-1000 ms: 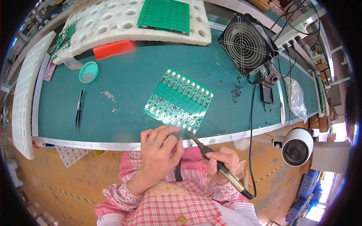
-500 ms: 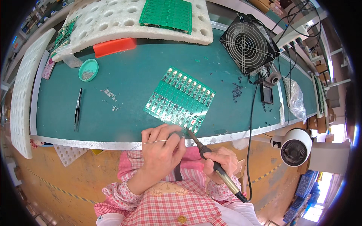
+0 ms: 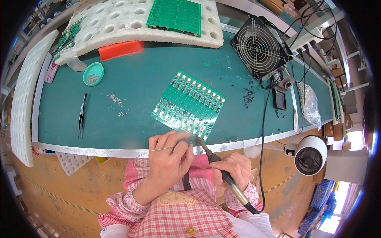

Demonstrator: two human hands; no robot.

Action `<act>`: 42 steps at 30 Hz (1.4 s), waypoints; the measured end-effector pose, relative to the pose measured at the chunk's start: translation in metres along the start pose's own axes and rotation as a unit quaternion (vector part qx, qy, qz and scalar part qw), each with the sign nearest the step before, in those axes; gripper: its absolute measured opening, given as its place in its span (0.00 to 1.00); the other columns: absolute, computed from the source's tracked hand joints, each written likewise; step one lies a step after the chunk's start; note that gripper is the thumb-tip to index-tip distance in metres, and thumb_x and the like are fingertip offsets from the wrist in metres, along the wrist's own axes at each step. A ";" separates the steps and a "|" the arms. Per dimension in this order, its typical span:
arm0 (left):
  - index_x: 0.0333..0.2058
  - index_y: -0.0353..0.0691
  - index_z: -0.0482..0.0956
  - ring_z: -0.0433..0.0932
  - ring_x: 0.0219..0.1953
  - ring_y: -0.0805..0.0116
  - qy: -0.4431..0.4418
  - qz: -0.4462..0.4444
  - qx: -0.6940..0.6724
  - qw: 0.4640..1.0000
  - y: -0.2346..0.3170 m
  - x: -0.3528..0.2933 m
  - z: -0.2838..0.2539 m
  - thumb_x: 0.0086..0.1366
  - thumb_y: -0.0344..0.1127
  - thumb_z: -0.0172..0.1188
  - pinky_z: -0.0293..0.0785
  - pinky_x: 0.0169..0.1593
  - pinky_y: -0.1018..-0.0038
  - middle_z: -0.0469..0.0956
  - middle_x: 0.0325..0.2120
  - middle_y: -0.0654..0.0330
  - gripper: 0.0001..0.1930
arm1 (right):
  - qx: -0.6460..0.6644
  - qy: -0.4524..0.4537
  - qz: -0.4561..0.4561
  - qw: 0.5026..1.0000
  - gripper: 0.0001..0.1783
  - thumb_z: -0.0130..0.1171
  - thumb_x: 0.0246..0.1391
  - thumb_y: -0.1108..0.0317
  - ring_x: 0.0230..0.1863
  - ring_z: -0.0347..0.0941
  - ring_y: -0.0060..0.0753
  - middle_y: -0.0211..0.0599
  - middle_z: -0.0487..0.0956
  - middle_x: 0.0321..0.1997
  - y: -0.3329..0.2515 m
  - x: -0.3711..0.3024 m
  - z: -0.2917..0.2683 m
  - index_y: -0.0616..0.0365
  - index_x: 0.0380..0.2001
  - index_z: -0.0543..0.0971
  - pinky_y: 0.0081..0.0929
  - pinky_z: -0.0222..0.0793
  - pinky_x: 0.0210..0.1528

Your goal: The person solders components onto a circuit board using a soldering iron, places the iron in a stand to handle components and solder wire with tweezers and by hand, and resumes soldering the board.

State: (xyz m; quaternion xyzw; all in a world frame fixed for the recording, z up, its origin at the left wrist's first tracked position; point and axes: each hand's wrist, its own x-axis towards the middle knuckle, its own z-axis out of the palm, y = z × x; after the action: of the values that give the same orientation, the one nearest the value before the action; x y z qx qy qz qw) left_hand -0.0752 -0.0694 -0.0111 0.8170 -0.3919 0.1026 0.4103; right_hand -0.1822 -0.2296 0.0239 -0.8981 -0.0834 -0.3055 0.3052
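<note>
A green circuit board panel [image 3: 189,104], covered in rows of small parts, lies slanted on the mat close to the table's front edge. My right hand [image 3: 234,168] is closed round the handle of a soldering iron [image 3: 227,177]. The iron's tip meets the board's near edge, at its lower right corner. Beside it, my left hand [image 3: 170,154] pinches a thin solder wire [image 3: 162,149], which trails off to the left. The wire's end lies close to the iron's tip; whether they touch I cannot tell.
Tweezers [image 3: 82,116], scattered tiny parts [image 3: 115,99] and a round green dish [image 3: 93,74] are on the left. Behind stand a red tray [image 3: 121,50] and a white foam block [image 3: 119,24] bearing another board. A black fan [image 3: 260,49] stands right; the iron's cord [image 3: 264,146] hangs over the edge.
My right hand and the soldering iron have shifted very slightly, the iron's back end dipping a little. My left hand, the solder wire and the board stay almost in place.
</note>
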 end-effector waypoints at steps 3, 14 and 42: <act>0.25 0.40 0.74 0.79 0.42 0.61 -0.006 0.002 -0.007 1.000 0.000 0.001 -0.002 0.52 0.29 0.66 0.64 0.45 0.64 0.80 0.39 0.63 0.07 | 0.067 0.049 0.039 0.996 0.13 0.64 0.38 0.80 0.15 0.70 0.30 0.30 0.73 0.16 0.002 -0.009 -0.001 0.57 0.30 0.79 0.24 0.64 0.19; 0.23 0.42 0.72 0.77 0.36 0.62 0.003 -0.020 -0.017 1.000 0.004 0.004 0.002 0.51 0.29 0.66 0.64 0.43 0.65 0.79 0.36 0.63 0.09 | 0.274 0.159 0.358 0.878 0.10 0.49 0.67 0.69 0.13 0.64 0.13 0.31 0.76 0.25 0.035 0.020 -0.005 0.62 0.30 0.70 0.15 0.57 0.14; 0.23 0.42 0.72 0.76 0.34 0.63 0.015 -0.021 0.007 1.000 0.004 0.006 0.006 0.50 0.28 0.66 0.63 0.40 0.66 0.79 0.35 0.64 0.09 | 0.329 0.124 0.357 0.866 0.11 0.51 0.67 0.66 0.13 0.64 0.14 0.34 0.77 0.28 0.049 0.014 0.002 0.61 0.31 0.70 0.15 0.57 0.14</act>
State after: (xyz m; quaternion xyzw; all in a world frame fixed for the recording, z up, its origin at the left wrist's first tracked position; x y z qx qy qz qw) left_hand -0.0752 -0.0789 -0.0099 0.8265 -0.3678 0.1088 0.4121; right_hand -0.1532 -0.2680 0.0069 -0.6689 0.1855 -0.2392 0.6790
